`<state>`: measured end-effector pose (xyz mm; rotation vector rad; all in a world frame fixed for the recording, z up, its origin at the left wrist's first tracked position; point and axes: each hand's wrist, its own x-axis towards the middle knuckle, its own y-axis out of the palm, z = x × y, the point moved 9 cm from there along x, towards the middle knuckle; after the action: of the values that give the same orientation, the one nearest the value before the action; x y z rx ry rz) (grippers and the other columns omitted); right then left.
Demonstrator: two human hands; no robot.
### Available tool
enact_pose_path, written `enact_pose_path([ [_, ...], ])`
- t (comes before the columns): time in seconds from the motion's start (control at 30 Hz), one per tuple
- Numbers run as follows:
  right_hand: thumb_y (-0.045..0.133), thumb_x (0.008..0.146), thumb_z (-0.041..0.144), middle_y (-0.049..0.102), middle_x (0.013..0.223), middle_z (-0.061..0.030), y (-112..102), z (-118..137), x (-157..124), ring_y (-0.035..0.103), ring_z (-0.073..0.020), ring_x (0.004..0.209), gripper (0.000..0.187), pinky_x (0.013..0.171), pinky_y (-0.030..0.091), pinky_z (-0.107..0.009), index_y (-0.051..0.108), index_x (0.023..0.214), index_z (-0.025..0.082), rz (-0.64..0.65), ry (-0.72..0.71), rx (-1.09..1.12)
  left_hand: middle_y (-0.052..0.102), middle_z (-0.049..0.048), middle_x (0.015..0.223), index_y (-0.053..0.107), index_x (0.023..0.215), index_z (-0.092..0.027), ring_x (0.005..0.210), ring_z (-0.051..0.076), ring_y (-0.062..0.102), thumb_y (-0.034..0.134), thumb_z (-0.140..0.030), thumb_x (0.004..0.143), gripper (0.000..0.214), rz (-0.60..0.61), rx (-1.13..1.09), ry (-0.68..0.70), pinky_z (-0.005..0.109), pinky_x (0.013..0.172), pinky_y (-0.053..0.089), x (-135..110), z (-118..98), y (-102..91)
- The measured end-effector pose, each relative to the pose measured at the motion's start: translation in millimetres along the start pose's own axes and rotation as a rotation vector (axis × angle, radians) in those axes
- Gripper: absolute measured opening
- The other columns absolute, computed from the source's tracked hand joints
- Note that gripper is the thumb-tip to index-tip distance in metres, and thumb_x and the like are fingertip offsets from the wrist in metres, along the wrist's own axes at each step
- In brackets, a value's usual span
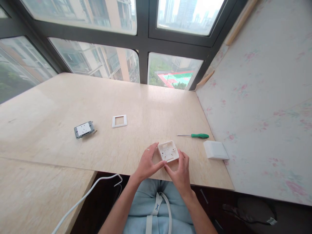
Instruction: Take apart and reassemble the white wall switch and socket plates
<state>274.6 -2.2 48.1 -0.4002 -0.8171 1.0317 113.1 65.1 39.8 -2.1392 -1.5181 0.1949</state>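
Observation:
A white square mounting box (168,150) sits tilted near the front edge of the beige marble tabletop (60,97), its open side facing up. My left hand (147,164) grips its left side with thumb and fingers, a ring on one finger. My right hand (180,170) holds its right and front edge. Both hands close around the box.
A green-handled screwdriver (193,135) lies just behind the box. A white switch plate (215,149) rests at the right by the papered wall. A white frame (119,121) and a grey socket module (84,129) lie further left. A white cable (83,198) hangs below the table.

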Motion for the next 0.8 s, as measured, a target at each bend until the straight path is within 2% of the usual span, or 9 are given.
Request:
enact_pose_path([
  [0.13,0.065,0.087,0.049,0.055,0.120,-0.0147,3.1,0.0,-4.9,0.055,-0.0305,0.111,0.066,0.093,0.051,-0.051,0.040,0.142,0.023,-0.006,0.009,0.004,0.047,0.0141,0.149,0.037,0.148,-0.026,0.137,0.032,0.046,0.074,-0.047,0.079,0.080,0.032,0.052,0.030,0.052,0.113,0.037,-0.3,0.8,2.8],
  [0.27,0.071,0.081,0.054,0.059,0.114,-0.0130,6.8,-8.9,-0.5,0.059,-0.0289,0.103,0.077,0.088,0.054,-0.048,0.040,0.143,0.022,0.044,0.055,0.037,0.044,0.0135,0.152,0.033,0.150,-0.028,0.138,0.032,0.045,0.074,-0.045,0.080,0.083,0.072,0.001,0.008,0.051,0.113,0.038,1.4,8.8,2.4],
  [0.4,0.074,0.077,0.052,0.052,0.135,-0.0167,10.9,-24.6,9.4,0.062,-0.0262,0.096,0.088,0.080,0.056,-0.043,0.033,0.149,0.023,0.155,0.104,0.089,0.039,0.0143,0.155,0.031,0.152,-0.027,0.141,0.032,0.042,0.076,-0.043,0.078,0.088,0.112,-0.090,-0.035,0.049,0.112,0.041,2.7,15.2,1.1],
  [0.47,0.074,0.076,0.048,0.050,0.141,-0.0150,15.4,-30.0,15.9,0.063,-0.0273,0.103,0.087,0.082,0.056,-0.043,0.035,0.149,0.025,0.239,0.091,0.122,0.039,0.0138,0.155,0.032,0.152,-0.028,0.141,0.032,0.041,0.078,-0.044,0.076,0.090,0.120,-0.122,-0.041,0.050,0.111,0.042,3.4,16.1,-0.3],
  [0.6,0.072,0.078,0.043,0.054,0.138,-0.0115,24.8,-35.0,25.8,0.059,-0.0289,0.116,0.074,0.084,0.056,-0.040,0.044,0.144,0.026,0.376,0.063,0.199,0.042,0.0138,0.153,0.039,0.148,-0.027,0.140,0.032,0.041,0.075,-0.046,0.079,0.080,0.102,-0.199,-0.039,0.050,0.109,0.044,6.2,18.2,-5.9],
  [0.8,0.070,0.081,0.042,0.059,0.131,-0.0116,23.7,-36.5,27.3,0.064,-0.0233,0.095,0.064,0.073,0.057,-0.034,0.049,0.139,0.022,0.360,0.058,0.214,0.052,0.0181,0.141,0.049,0.138,-0.021,0.127,0.030,0.055,0.068,-0.044,0.085,0.061,-0.008,-0.442,-0.137,0.045,0.098,0.052,11.7,32.2,-23.2],
])
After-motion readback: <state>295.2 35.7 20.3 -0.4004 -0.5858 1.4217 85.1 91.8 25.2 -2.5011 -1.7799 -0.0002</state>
